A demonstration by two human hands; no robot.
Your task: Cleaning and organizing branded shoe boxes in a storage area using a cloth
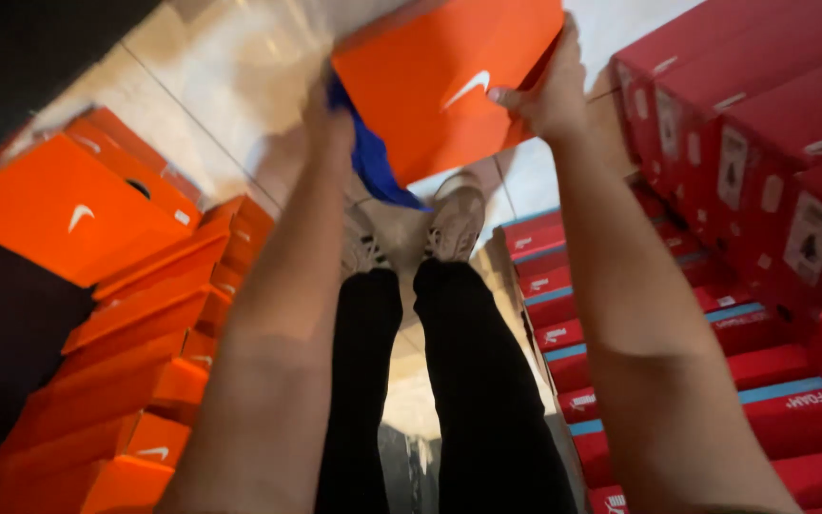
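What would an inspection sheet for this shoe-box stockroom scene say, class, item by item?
Surface: pale tiled floor, partly bare.
Job's things: orange shoe box held up by both hands; blue cloth beneath it.
Clutter: stacked orange boxes on the left, stacked red boxes on the right.
Grippers: left hand and right hand grip the box's opposite edges, fingers curled.
Cables: nothing seen.
Surroundings: person's black trousers and pale shoes below.

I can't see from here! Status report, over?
Left hand and right hand grip orange shoebox. Blue cloth beneath it. Orange stack left, red stack right.
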